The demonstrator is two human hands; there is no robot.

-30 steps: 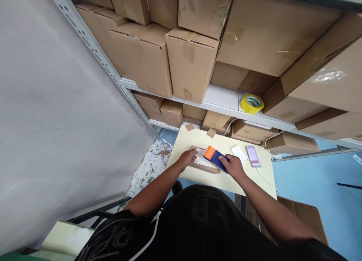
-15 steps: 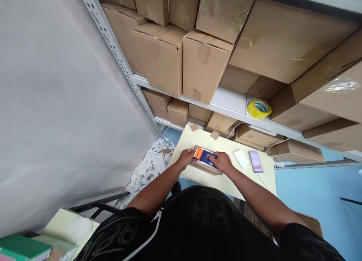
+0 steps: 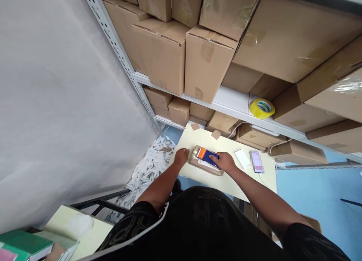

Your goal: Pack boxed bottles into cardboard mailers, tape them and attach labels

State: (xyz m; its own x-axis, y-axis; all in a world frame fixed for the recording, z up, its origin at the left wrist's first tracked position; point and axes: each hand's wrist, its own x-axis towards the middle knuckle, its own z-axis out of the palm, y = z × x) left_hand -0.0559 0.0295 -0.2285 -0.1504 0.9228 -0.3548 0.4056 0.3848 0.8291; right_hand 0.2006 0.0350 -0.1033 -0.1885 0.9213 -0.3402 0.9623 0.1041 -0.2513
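A flat brown cardboard box (image 3: 204,165) lies on a small pale yellow table (image 3: 226,180). On top of it rests a blue and orange packet (image 3: 207,155). My right hand (image 3: 225,162) presses on the packet's near end with fingers laid over it. My left hand (image 3: 181,156) sits curled at the box's left end, touching its edge; what its fingers hold, if anything, is hidden.
A white card (image 3: 242,158) and a phone (image 3: 256,161) lie on the table to the right. Metal shelving with many cardboard cartons (image 3: 206,61) and a yellow tape roll (image 3: 261,108) stands behind. White paper scraps (image 3: 147,168) cover the floor at left. A white cable (image 3: 266,183) runs off the table.
The blue and orange packet has come down from a tilt in my right hand to lie flat on the box. My left hand has slid off the box top to its left end.
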